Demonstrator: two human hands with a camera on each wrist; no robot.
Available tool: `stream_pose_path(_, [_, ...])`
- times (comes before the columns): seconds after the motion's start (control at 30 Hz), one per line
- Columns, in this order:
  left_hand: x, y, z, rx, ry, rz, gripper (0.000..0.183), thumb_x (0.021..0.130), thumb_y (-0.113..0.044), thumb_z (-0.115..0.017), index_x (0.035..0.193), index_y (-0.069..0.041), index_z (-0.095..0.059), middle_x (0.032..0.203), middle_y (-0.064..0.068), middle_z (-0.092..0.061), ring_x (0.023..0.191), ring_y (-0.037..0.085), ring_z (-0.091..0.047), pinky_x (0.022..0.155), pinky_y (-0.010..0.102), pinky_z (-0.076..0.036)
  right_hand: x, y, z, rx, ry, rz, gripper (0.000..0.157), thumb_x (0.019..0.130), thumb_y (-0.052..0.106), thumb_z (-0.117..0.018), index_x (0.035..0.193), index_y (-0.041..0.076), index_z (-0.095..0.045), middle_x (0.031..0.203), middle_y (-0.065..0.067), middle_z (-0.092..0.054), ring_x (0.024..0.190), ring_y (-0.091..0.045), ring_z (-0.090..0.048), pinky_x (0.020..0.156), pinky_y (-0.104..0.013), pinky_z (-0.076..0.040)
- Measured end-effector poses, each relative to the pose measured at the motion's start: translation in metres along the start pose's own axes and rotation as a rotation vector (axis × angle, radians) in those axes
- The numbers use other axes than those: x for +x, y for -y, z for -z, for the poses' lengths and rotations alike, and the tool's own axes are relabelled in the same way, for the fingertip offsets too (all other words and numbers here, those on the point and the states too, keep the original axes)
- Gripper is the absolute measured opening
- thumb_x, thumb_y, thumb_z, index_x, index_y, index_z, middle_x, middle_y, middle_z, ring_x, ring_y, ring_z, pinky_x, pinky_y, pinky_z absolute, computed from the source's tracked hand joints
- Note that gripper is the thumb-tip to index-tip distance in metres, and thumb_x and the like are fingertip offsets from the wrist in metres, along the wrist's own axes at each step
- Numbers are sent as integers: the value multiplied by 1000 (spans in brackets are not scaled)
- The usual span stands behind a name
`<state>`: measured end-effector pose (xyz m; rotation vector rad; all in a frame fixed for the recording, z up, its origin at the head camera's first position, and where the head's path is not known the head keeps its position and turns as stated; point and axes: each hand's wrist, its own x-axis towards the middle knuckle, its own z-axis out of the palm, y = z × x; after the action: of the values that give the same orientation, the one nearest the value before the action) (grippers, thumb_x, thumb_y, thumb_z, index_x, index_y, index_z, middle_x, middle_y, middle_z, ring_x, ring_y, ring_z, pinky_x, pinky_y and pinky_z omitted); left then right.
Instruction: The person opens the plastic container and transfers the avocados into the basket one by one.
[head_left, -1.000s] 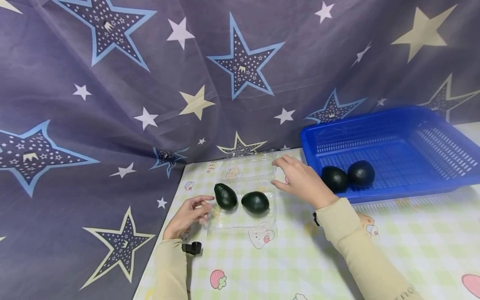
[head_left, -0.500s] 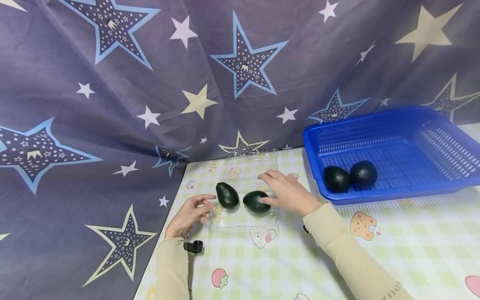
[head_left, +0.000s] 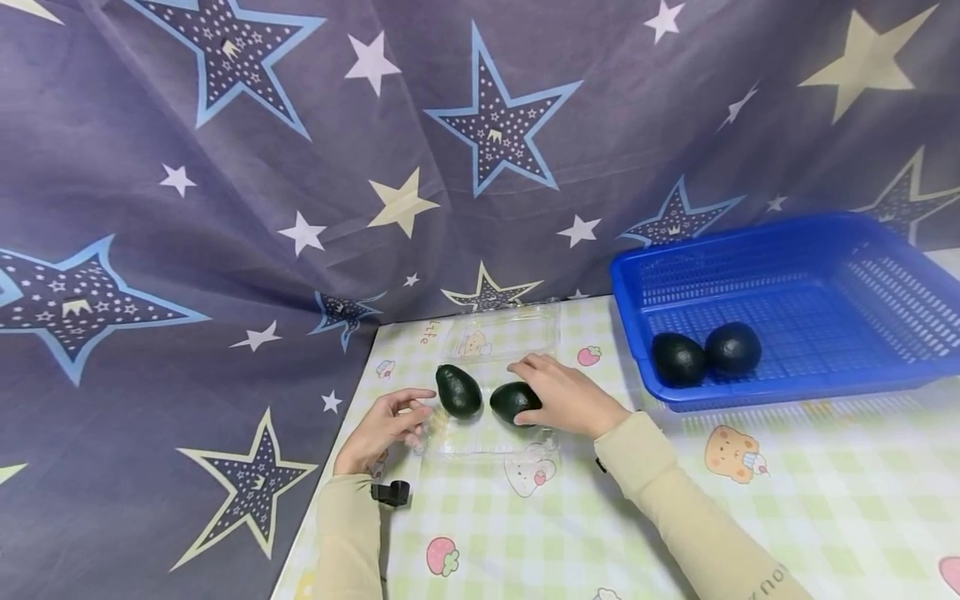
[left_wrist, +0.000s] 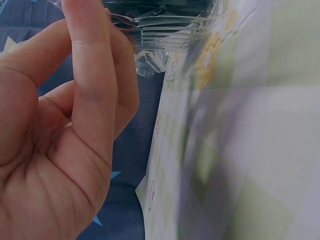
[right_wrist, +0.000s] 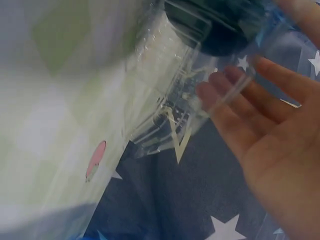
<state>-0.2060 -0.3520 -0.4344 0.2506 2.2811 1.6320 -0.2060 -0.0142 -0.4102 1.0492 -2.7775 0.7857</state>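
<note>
In the head view, a clear plastic clamshell box (head_left: 480, 447) lies opened out on the table, its lid (head_left: 517, 329) folded back toward the curtain. Two dark green avocados sit in its base: a pear-shaped left avocado (head_left: 459, 392) and a right avocado (head_left: 510, 402). My right hand (head_left: 566, 396) grips the right avocado, thumb on the near side and fingers on the far side. Seen from the right wrist, fingers (right_wrist: 235, 115) show through the clear plastic wall. My left hand (head_left: 386, 429) pinches the box's left edge; its fingertips are partly hidden in the left wrist view.
At the right stands a blue perforated basket (head_left: 787, 392) with two more avocados (head_left: 705, 354) in its near left corner. A star-patterned curtain (head_left: 300, 167) hangs behind the table. A checked tablecloth (head_left: 570, 533) with cartoon prints covers the table.
My right hand has moved left and toward me, from the lid's right edge onto the right avocado, and its fingers have closed round it. The left hand stays at the box edge.
</note>
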Motion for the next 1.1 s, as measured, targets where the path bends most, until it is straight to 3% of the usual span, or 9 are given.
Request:
stream_pose_path(0.43, [1, 1, 1, 16, 2, -14, 47, 99, -13, -63, 139, 8, -49, 93, 13, -58, 67, 9, -61, 59, 28, -62, 3, 0, -17, 28, 14, 48, 64, 81, 28, -84, 136, 7, -59, 132, -15, -59, 120, -30, -59, 98, -45, -54])
stream_pose_path(0.6, [2, 2, 1, 19, 6, -16, 48, 99, -12, -62, 139, 10, -48, 96, 19, -57, 67, 8, -62, 59, 26, -62, 4, 1, -20, 26, 10, 58, 58, 81, 25, -85, 131, 7, -62, 127, -13, -61, 114, -29, -60, 94, -44, -55])
stream_pose_path(1.1, [3, 3, 1, -27, 13, 6, 49, 99, -13, -63, 141, 5, -47, 96, 13, -57, 67, 10, -63, 58, 26, -62, 2, 3, -8, 4, -40, 92, 54, 81, 26, -84, 129, 10, -64, 124, -10, -62, 113, -26, -61, 92, -42, -57])
